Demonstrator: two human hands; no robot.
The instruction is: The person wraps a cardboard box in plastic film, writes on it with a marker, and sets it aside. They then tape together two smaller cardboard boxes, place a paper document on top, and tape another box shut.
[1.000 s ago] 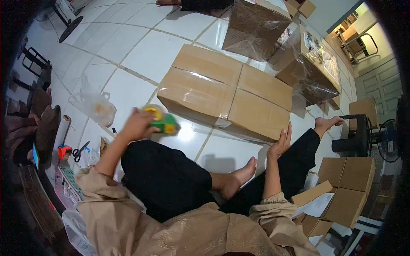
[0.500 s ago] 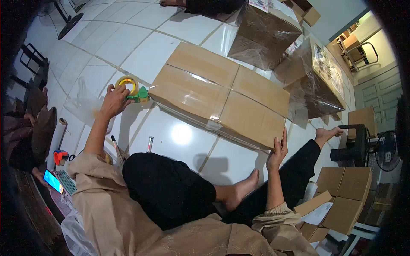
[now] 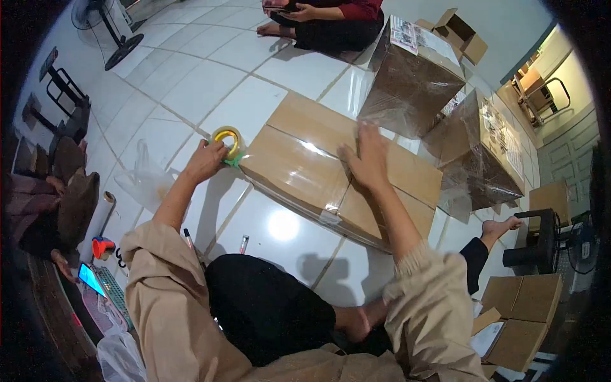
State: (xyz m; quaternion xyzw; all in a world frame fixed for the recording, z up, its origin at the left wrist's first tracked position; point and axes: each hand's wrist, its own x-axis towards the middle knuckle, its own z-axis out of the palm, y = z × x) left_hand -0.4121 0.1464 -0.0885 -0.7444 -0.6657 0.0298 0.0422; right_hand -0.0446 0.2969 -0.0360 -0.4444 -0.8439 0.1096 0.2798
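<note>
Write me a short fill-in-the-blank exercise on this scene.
The person's ____ hand holds the green tape dispenser.
The ring inside its tape roll is coloured ____.
The other hand is over a long, closed box made of ____.

Missing words: left; yellow; cardboard.

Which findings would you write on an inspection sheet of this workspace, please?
Surface: white tiled floor, glare near the middle.
Things: closed carton lying flat; tape dispenser at its left end.
Clutter: plastic bag, marker, orange-red object, lit phone beside a keyboard.
Hands: left hand holds the tape dispenser; right hand is blurred over the carton, fingers spread, contact unclear.
Cables: thin cord by the standing fan.
Surroundings: two film-wrapped boxes beyond the carton; seated person nearby.
</note>
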